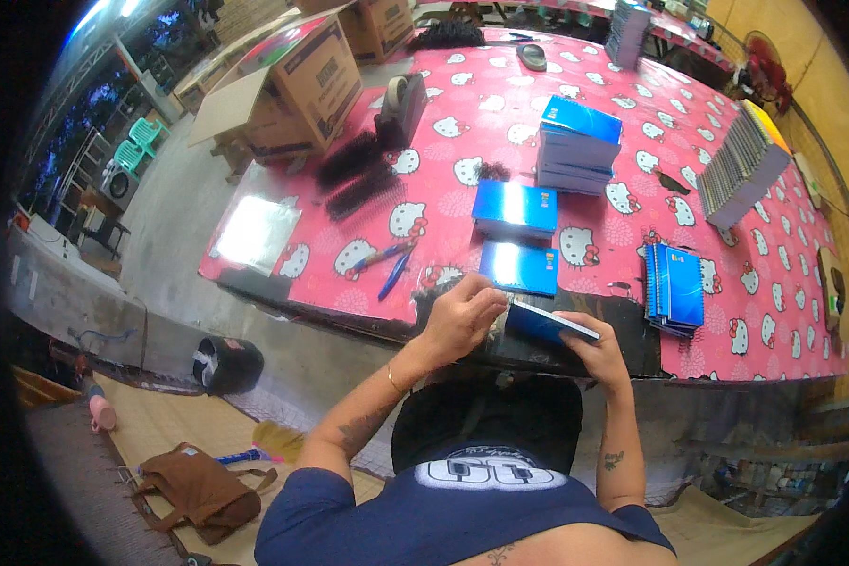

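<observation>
My right hand [598,351] grips a thin blue-covered notebook [538,324], tilted over the black front edge of the table. At that notebook's left end my left hand [464,317] is closed in a pinch; whatever is between its fingertips is too small to make out. Just beyond lies a blue notebook [519,268], with a short stack of blue notebooks [514,208] behind it. To the right of my hands sits a pile of blue spiral notebooks [674,288]. Blue pens or tools [395,274] rest left of my left hand.
Black spiral coils [363,193] lie beside a tape dispenser [401,111] at the left. A taller stack of notebooks [578,146] and a row of spiral notebooks [743,165] stand farther back. A clear plastic sheet [253,233] covers the left corner. Cardboard boxes [297,94] stand beyond.
</observation>
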Available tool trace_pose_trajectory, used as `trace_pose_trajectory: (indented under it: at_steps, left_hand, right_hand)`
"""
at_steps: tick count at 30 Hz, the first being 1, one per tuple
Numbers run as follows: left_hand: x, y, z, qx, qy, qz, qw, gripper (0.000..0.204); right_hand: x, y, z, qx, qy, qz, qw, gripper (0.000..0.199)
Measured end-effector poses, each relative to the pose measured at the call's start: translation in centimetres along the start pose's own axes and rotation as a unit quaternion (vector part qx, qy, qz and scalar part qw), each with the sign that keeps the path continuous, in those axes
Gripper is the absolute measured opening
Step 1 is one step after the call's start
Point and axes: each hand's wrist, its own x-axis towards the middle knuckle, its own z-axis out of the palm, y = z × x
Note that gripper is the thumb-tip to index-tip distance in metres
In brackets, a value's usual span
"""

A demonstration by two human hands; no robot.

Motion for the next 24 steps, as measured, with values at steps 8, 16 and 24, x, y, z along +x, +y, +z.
trace_pose_trajectory:
  at_steps: [8,16,24]
  left_hand:
    - [2.1,0.2,-0.8,-0.006,-0.115,0.005,0.993,0.017]
    - [3.3,0.0,-1.2,-0.053,-0.149,0.001,0.987,0.021]
    - [1.0,0.2,2.3,0.272,-0.091,0.06,0.956,0.059]
  right_hand:
    - [-0.1,0.1,-0.3,-0.02,-0.015,0.018,1.0,0.029]
    - [0.0,0.0,0.1,-0.044,-0.011,-0.033,0.998,0.03]
    - [-0.1,0.4,0.5,-0.05,0.01,-0.035,0.998,0.031]
